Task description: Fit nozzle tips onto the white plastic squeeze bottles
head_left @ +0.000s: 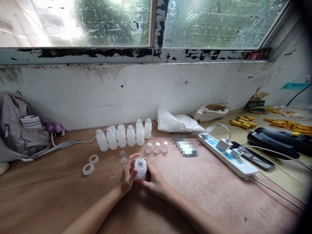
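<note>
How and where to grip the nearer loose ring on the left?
Likely best pinched at its near rim, from above on the near side: the nearer ring lies flat with an open centre for a fingertip, and the other ring sits by its far-right edge.

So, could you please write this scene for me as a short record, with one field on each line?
Left hand: on one side of the white bottle
Right hand: on its other side
Beyond left hand: two small clear pieces
Beyond right hand: three shallow round pieces, three smaller round pieces
Farther back: grouped bottles
Left: two rings, backpack
Right: power strip
</note>
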{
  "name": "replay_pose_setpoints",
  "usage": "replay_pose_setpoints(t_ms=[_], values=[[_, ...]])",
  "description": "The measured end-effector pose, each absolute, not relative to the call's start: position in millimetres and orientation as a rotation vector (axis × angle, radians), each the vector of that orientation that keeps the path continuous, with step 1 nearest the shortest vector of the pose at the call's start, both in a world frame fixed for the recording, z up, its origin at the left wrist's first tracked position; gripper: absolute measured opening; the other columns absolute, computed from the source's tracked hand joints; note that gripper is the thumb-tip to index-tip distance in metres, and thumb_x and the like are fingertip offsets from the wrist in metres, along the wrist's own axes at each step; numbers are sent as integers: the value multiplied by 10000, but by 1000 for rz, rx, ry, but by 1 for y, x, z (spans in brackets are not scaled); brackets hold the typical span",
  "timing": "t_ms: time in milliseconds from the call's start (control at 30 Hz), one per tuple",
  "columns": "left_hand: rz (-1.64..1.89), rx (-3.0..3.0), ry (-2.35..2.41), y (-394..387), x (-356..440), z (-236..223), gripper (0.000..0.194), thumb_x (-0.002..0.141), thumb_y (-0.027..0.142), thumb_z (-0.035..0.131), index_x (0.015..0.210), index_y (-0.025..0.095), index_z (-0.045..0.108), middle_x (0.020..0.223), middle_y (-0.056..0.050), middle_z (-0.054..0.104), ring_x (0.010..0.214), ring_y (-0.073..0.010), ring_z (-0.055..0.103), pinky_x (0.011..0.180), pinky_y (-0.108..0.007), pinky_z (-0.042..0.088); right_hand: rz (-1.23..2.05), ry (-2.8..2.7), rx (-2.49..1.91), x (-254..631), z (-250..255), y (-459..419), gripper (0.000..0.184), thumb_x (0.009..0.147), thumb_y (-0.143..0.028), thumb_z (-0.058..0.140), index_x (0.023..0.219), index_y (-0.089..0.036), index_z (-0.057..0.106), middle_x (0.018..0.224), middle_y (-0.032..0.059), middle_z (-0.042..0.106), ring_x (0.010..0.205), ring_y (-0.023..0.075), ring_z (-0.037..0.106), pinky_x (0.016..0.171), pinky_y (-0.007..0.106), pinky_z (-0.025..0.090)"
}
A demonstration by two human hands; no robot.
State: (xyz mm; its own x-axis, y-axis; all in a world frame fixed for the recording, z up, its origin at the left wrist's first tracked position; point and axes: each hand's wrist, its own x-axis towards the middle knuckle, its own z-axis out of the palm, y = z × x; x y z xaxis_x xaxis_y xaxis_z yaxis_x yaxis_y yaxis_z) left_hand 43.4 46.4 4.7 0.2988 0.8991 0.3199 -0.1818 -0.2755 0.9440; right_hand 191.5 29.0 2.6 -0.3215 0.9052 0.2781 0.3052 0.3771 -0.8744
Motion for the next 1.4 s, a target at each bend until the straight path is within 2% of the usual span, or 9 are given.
replay_pose_setpoints(t_ms=[133,300,433,667,833,933,1033,1200,1400], values=[[1226,1379,786,46,44,5,457,865,485,306,1178,178,435,1065,-117,620,967,-243,575,825,-351,433,935,-1822,-1051,191,4,28,548,671,-249,646,1179,-198,446,1070,61,564,979,228,525,833,337,428],[1219,1456,732,47,44,5,588,778,562,429,1214,167,435,1093,-123,604,980,-268,561,824,-348,432,936,-1817,-1050,191,3,28,564,668,-255,649,1186,-188,437,1087,69,560,986,227,523,842,337,422],[1236,1370,790,46,45,5,505,844,513,331,1206,174,432,1015,-112,639,939,-243,584,833,-354,425,915,-1831,-1063,191,3,29,545,644,-258,663,1148,-187,468,1043,58,573,946,219,534,811,322,430],[1255,1358,683,37,54,11,512,734,505,551,1110,158,542,1105,-113,586,998,-267,537,822,-311,417,872,-1789,-1137,191,1,25,445,650,-239,633,1066,-171,491,933,47,594,824,188,553,713,280,446],[1257,994,690,39,56,15,503,767,541,477,989,112,616,1016,-136,623,920,-264,566,744,-312,440,1140,-1767,-1087,192,4,22,281,722,-365,586,900,-150,557,786,15,586,710,156,530,611,242,428],[1195,841,659,41,55,18,493,801,538,419,975,121,616,1003,-130,626,925,-255,563,758,-319,439,1251,-1727,-1029,192,9,21,305,759,-424,532,875,-143,557,779,12,574,698,149,517,595,235,417],[1178,816,641,41,56,26,466,814,526,404,1016,146,581,1020,-110,612,918,-236,565,742,-301,443,1045,-1742,-1181,190,13,19,284,767,-368,517,965,-163,527,823,22,572,707,153,522,596,240,420],[1253,879,761,31,62,41,252,744,371,594,884,164,559,883,-57,624,779,-170,582,645,-234,436,503,-1891,-1416,187,15,11,409,648,-327,610,1007,-158,511,903,78,543,795,225,530,641,310,436],[1140,931,693,24,62,47,142,629,165,634,675,167,499,629,5,584,582,-111,514,553,-206,399,1127,-1821,-1120,180,20,1,259,615,-213,590,865,-162,540,772,1,557,680,152,545,570,235,431]])
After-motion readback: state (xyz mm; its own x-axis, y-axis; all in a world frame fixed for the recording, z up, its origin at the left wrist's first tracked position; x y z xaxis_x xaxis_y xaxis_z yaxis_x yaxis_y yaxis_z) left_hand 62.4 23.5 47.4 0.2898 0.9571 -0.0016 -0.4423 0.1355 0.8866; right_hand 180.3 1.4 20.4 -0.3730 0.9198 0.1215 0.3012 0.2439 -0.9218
